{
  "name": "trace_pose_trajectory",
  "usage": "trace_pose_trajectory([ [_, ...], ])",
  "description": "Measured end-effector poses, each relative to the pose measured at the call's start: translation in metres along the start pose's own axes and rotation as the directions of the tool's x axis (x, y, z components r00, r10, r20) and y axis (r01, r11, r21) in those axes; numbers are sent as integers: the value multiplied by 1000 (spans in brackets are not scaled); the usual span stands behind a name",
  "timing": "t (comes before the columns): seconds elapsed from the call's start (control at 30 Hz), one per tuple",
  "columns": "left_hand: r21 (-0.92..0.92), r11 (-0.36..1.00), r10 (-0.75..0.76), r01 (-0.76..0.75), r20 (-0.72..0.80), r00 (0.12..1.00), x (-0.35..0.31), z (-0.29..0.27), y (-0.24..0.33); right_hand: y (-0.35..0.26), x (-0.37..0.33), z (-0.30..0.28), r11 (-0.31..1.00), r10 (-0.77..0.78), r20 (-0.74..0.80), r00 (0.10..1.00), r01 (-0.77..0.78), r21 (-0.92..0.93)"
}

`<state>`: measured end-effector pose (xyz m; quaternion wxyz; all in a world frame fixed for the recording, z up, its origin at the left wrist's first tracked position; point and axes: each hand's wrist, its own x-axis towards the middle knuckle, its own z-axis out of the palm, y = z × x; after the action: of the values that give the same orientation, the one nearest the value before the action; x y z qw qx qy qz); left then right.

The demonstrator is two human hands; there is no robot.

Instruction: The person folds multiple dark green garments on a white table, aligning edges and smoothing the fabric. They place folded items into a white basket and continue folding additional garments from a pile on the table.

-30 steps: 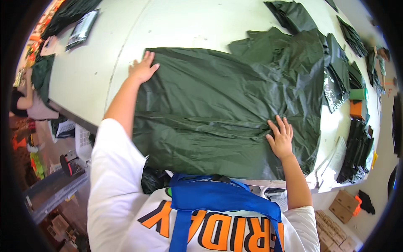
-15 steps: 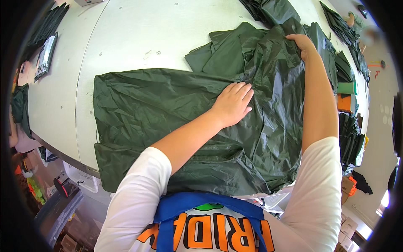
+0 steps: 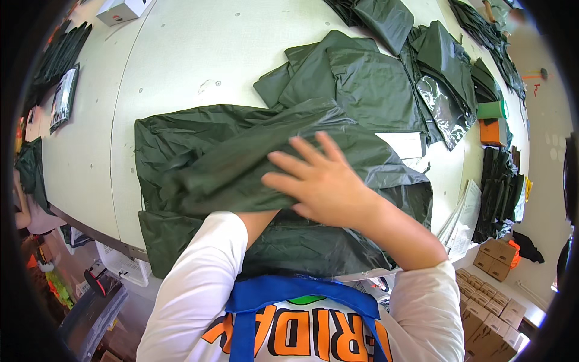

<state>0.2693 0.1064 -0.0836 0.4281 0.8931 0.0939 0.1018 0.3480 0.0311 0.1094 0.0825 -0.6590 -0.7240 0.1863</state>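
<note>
Glossy dark-green fabric [image 3: 241, 151] now doubles leftward across frame centre: a fold partly formed. Right hand [image 3: 322, 186] open, fingers spread over it; left hand covered, grip indeterminable.

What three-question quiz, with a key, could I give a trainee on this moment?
1. True or false: the right hand has its fingers spread.
2. In the picture, the box just below the green roll is: (a) white, (b) orange, (c) blue.
3. Which hand is out of sight, and what covers it?

Key: 1. True. 2. b. 3. The left hand; the green fabric covers it.
</note>
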Motion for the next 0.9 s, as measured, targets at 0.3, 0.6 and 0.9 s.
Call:
trace_pose_trajectory([
  [0.3,-661,708,346,249,631,694,-39,-151,113,93,-195,33,669,724,-249,643,-743,29],
  [0.6,139,913,-376,383,-81,923,-5,-152,-23,125,-231,76,767,490,-666,563,-642,22],
  [0.9,257,951,-202,173,92,975,97,-86,39,96,-203,43,809,564,-179,806,-583,-75],
])
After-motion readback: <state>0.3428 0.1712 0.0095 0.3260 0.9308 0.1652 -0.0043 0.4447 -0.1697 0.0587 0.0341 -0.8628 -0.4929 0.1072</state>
